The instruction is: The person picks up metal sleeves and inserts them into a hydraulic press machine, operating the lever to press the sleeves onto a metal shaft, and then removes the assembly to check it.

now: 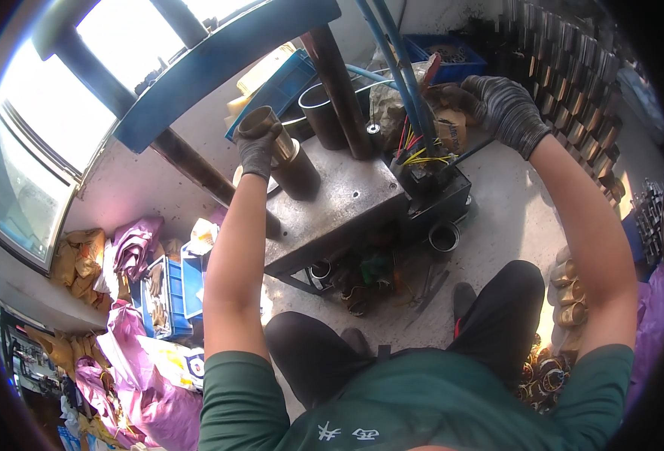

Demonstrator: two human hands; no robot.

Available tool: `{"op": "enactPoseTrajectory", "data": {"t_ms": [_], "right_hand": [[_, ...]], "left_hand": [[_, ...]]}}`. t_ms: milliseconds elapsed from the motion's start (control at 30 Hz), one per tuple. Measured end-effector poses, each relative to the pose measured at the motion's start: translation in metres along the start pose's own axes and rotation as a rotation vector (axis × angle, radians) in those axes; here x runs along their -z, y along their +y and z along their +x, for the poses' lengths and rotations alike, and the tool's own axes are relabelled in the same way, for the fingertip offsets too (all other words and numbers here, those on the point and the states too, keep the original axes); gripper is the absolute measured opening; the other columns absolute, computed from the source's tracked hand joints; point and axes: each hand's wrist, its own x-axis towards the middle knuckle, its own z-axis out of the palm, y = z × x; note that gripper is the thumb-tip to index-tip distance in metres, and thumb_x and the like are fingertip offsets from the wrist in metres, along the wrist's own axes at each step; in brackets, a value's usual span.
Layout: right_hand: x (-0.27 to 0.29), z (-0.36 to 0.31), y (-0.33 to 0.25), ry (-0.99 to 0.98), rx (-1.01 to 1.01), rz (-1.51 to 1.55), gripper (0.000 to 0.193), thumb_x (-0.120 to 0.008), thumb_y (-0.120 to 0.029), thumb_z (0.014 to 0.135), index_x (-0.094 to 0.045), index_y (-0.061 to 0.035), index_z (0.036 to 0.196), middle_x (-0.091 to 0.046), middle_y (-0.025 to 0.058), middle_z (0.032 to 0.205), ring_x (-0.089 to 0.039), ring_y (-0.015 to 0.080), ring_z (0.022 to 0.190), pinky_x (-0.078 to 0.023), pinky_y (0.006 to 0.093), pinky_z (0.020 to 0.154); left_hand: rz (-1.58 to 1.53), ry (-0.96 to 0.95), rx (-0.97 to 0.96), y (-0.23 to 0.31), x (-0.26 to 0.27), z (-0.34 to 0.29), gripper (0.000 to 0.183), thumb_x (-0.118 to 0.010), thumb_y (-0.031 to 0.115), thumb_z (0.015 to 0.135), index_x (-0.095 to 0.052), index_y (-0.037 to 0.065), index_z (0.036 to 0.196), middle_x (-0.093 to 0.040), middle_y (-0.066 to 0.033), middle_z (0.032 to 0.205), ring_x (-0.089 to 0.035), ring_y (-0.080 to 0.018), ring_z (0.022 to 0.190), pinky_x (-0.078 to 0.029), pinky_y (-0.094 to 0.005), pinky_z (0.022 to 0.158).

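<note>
My left hand (257, 152), in a dark glove, is closed around a shiny metal tube (259, 120). This tube sits at the top of a thicker dark cylinder (299, 177), which stands on the steel bed (347, 197) of a blue press. Out to the right, my gloved right hand (509, 113) is curled at the upper end of a black lever (471, 152); its fingertips are partly hidden. The lever runs down to a valve block (421, 177) with blue hoses and yellow and red wires.
The press's blue crossbeam (227, 71) spans overhead on dark columns (337, 90). Another wide dark tube (321, 113) stands behind. Stacked metal pieces (565, 98) line the far right. Blue crates (165, 297) and pink sacks (148, 376) lie at left. A ring (444, 237) sits beside the press base.
</note>
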Motion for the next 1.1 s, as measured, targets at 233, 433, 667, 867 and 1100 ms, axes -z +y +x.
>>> {"op": "enactPoseTrajectory", "data": {"t_ms": [233,433,667,867,1100], "right_hand": [[-0.017,-0.042,0.026,0.060,0.048,-0.138,0.028,-0.067,-0.026,0.096,-0.072,-0.0046,0.114,-0.074,0.0169,0.101,-0.071,0.0342,0.097,-0.056,0.0445,0.089],[-0.018,-0.077,0.040,0.047,0.202,-0.284,0.018,-0.065,-0.014,0.088,-0.071,-0.0059,0.102,-0.070,0.0139,0.094,-0.067,0.0332,0.094,-0.053,0.0446,0.091],[-0.037,-0.105,0.021,0.103,0.358,-0.382,0.019,-0.064,-0.001,0.079,-0.070,-0.0080,0.095,-0.069,0.0101,0.087,-0.067,0.0303,0.092,-0.031,0.0578,0.118],[-0.082,-0.113,-0.043,-0.009,0.616,0.400,0.028,-0.065,0.004,0.079,-0.071,-0.0102,0.102,-0.072,0.0087,0.099,-0.069,0.0279,0.105,-0.027,0.0560,0.123],[-0.179,-0.124,-0.034,-0.523,0.558,0.497,0.040,-0.067,-0.005,0.089,-0.067,-0.0056,0.129,-0.071,0.0164,0.120,-0.067,0.0318,0.116,-0.050,0.0406,0.106]], "left_hand": [[-0.011,0.067,-0.202,0.041,-0.017,-0.024,0.044,-0.088,0.007,0.073,-0.073,0.002,0.115,-0.075,-0.0120,0.107,-0.071,-0.0228,0.098,-0.057,-0.0351,0.087],[-0.274,0.082,-0.274,0.104,-0.008,-0.048,0.035,-0.076,0.004,0.081,-0.072,0.000,0.116,-0.074,-0.0114,0.106,-0.070,-0.0236,0.091,-0.058,-0.0337,0.084],[-1.460,-0.307,0.433,0.076,0.003,-0.192,0.076,-0.065,0.058,0.088,-0.047,0.011,0.145,-0.057,-0.0110,0.138,-0.055,-0.0330,0.128,-0.047,-0.0515,0.111],[-1.661,-0.187,0.734,0.003,0.004,-0.261,0.096,-0.068,0.074,0.080,-0.044,0.006,0.144,-0.057,-0.0157,0.132,-0.053,-0.0344,0.125,-0.043,-0.0464,0.114],[-1.897,-0.243,0.695,0.016,0.007,-0.278,0.101,-0.077,0.064,0.078,-0.037,0.003,0.148,-0.055,-0.0229,0.130,-0.058,-0.0394,0.120,-0.050,-0.0529,0.106]]}}
